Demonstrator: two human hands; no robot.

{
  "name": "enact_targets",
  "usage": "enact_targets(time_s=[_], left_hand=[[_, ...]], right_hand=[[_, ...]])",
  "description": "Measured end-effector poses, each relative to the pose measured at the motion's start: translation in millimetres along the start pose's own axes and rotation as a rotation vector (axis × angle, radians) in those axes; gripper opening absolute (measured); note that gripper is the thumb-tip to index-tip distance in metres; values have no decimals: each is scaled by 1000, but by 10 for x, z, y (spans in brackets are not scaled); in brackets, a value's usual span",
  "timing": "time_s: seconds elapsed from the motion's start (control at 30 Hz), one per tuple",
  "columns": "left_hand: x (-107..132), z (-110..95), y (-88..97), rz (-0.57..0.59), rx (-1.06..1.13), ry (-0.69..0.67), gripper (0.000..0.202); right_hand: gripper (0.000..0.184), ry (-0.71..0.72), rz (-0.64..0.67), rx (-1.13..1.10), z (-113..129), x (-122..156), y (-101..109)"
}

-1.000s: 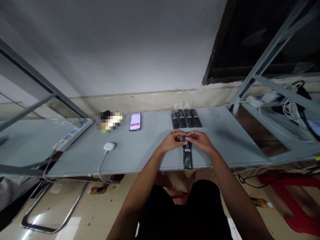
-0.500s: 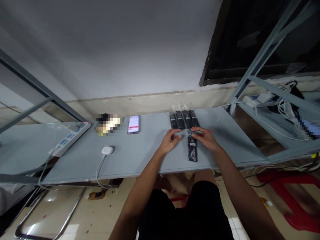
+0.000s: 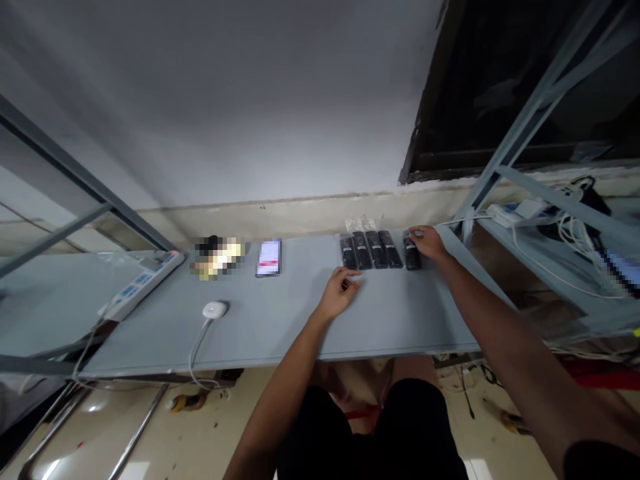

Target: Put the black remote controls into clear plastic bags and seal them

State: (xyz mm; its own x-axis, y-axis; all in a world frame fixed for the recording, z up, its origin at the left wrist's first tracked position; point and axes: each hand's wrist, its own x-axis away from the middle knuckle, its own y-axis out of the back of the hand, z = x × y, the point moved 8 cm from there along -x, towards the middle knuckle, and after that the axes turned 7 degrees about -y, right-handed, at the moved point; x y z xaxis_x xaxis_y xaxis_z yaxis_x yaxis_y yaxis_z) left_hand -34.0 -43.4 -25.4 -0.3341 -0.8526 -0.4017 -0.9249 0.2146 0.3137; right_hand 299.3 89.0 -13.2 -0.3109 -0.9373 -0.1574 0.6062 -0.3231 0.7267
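A row of several black bagged remotes (image 3: 371,249) lies at the far side of the grey table (image 3: 280,313). My right hand (image 3: 427,243) reaches out to the row's right end, fingers closed on the last black remote (image 3: 411,255), which lies on the table beside the others. My left hand (image 3: 339,295) rests on the table just in front of the row's left end, fingers loosely curled, holding nothing I can see.
A lit phone (image 3: 269,257) and a blurred small item (image 3: 219,256) lie at the back left. A white round device (image 3: 215,309) with a cable and a power strip (image 3: 143,285) sit further left. Metal shelving (image 3: 545,200) with cables stands on the right.
My right hand carried the bagged remote from in front of me to the right end of the far row. My left hand let go and stayed on the table.
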Motion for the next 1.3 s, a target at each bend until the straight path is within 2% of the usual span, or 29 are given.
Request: enact_targets(time_s=[0.13,0.23,0.4,0.6,0.87,1.0,1.17,1.23,1.3], left_hand=[[1,10,1,5,-5,-14,35],[5,10,-8,9,1,-21,34],[6,18,-30,26,1,-19,34],[-1,-16,-36,34,-11,-47,33],[10,-46,-34,34,-74,-47,29],[11,-33,-45,40,-87,-42,26],[29,-52,-44,33,-91,-28,27],[48,-62,-52,24,-66,-9,29],[70,-67,-73,11,-14,22,33]], right_hand=[[17,72,12,100,82,-51,-102],[14,111,21,170,118,-33,-82],[26,148,1,362,332,150,-54],[35,14,219,425,577,409,-403],[34,-144,337,338,616,341,-521],[29,-200,351,258,618,389,-531],[17,-251,392,41,596,559,-513],[18,-260,406,-91,584,685,-468],[28,-257,413,-228,576,860,-405]])
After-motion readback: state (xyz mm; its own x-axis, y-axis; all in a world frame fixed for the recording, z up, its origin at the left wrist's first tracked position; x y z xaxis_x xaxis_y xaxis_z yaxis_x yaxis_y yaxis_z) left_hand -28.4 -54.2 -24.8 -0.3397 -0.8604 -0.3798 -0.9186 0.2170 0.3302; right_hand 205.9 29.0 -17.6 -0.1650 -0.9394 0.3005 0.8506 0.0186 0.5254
